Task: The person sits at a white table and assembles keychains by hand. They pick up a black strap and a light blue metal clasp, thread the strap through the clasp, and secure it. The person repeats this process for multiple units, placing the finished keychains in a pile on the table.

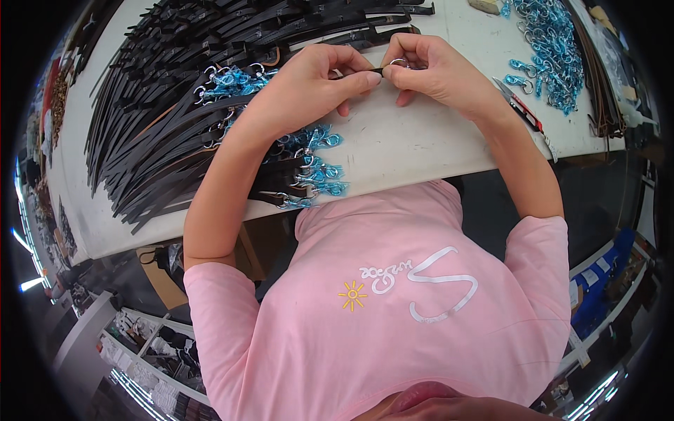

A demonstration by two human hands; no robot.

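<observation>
Above the white table, my left hand (312,81) pinches the end of a narrow black strap (378,71). Close against it, my right hand (442,77) is closed on a silver metal ring (399,62) at the strap's tip. The fingers hide most of the join, so I cannot tell whether the strap passes through the ring. A large pile of black straps (161,119) lies to the left. Metal clasps in blue wrapping (323,172) sit at the strap ends beside my left forearm.
A heap of blue-wrapped clasps (551,52) lies at the far right of the white table (400,151). Near my right forearm is a red and black cutter (523,112). Brown straps (607,105) hang along the right edge. Shelves with goods (161,351) stand lower left.
</observation>
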